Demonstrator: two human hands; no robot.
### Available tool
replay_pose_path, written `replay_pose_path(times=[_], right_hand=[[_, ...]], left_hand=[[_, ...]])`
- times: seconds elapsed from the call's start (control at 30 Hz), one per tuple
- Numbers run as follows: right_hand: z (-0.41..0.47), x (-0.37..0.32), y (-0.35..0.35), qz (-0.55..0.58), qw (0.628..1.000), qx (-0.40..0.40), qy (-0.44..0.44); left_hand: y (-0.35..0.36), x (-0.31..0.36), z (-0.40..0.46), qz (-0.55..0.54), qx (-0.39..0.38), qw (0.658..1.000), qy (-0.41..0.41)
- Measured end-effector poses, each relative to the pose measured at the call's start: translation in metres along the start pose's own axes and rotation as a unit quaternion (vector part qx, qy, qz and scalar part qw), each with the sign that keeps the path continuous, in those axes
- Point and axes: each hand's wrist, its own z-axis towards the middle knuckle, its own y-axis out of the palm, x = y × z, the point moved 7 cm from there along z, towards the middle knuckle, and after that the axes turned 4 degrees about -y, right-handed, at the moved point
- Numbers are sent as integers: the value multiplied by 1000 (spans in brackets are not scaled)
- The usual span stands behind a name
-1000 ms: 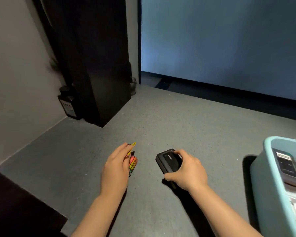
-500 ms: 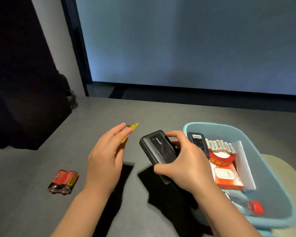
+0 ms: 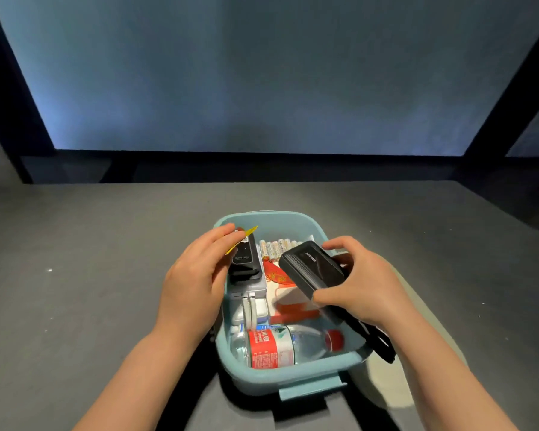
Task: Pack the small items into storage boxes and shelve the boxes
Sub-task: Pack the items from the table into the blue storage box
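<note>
The black power bank point(image 3: 311, 269), probably dense, rigid and smooth-cased, hangs above the blue storage box point(image 3: 293, 376), the right hand point(image 3: 360, 283) gripping its long sides, while the left hand point(image 3: 196, 281) pinches a small yellow item point(image 3: 246, 236) over the box's far-left corner.

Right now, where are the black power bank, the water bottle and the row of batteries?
black power bank point(image 3: 311, 265), head view, its top face.
water bottle point(image 3: 271, 345), head view, its red label.
row of batteries point(image 3: 276, 246), head view, the middle cells.
</note>
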Motion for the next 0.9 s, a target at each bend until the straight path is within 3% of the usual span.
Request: replay_pose_path(times=[0.4,0.57,0.67,0.8,0.9], right_hand=[[51,-11,43,-103,994,-47,5],[45,-3,52,-85,987,-130,-34],[37,-19,55,-29,979,-180,-94],[31,-49,64,-79,927,-281,-236],[36,-51,80,-80,902,-323,-275]], left_hand=[[5,0,-1,33,-12,999,-18],[3,0,-4,31,-1,999,-9],[6,-1,-2,14,-2,1000,-20],[3,0,3,-4,10,1000,-20],[3,-1,5,-6,14,1000,-20]])
